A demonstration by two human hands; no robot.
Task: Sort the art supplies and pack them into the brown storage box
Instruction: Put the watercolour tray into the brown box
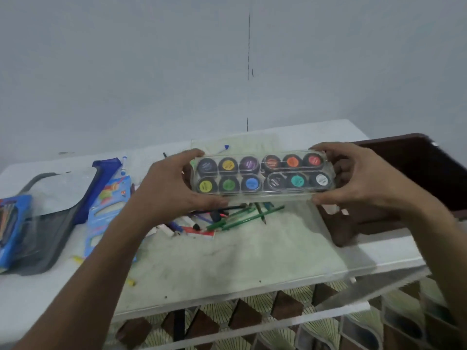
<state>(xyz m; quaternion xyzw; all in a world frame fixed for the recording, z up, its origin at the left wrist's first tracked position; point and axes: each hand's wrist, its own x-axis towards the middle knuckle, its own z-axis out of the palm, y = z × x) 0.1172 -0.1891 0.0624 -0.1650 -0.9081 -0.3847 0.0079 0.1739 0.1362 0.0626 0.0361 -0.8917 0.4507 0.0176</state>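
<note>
I hold a clear plastic paint set [262,174] with two rows of small colour-labelled pots level above the table. My left hand [171,188] grips its left end and my right hand [364,180] grips its right end. Beneath it a loose heap of green pencils, pens and markers [232,217] lies on a pale mat [240,251]. The brown storage box [414,188] stands at the right edge of the table, just behind my right hand, with its inside mostly hidden.
On the left of the white table [379,248] lie a grey mesh pouch [43,223], a blue zip case [106,170], a blue crayon pack [108,210] and a blue pencil box [12,228]. A white marker [223,148] rests at the back. The front edge is close, with patterned floor below.
</note>
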